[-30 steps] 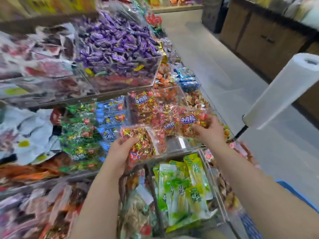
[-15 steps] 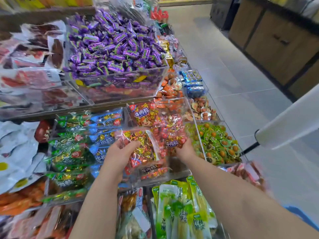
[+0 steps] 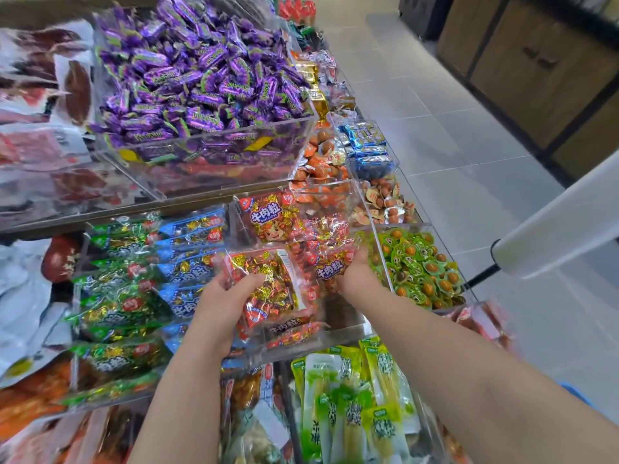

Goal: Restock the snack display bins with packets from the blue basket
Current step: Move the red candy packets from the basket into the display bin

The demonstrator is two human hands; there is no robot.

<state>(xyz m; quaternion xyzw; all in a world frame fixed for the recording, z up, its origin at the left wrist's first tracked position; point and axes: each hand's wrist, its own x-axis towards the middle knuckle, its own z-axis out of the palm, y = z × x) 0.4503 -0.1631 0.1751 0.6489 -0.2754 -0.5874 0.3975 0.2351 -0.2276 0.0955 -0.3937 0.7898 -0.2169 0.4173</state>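
Held a packet [image 3: 268, 286] in the left hand [image 3: 224, 296] just over the near end of the bin [image 3: 335, 336] and a second packet [image 3: 330, 267] in the right hand [image 3: 356, 276], down among those inside; likely best laid flat, label up.

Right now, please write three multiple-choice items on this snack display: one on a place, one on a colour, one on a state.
1. Where do the purple candies lie, from the red packet bin? A. below B. on the tier above C. right
2. The packets left of the blue packets are: A. green B. white C. black
3. The left hand: A. rests empty B. points away C. holds a red-and-gold packet

B: their bin stands on the upper tier.
A: green packets fill that bin.
C: thumb and fingers curl round it.
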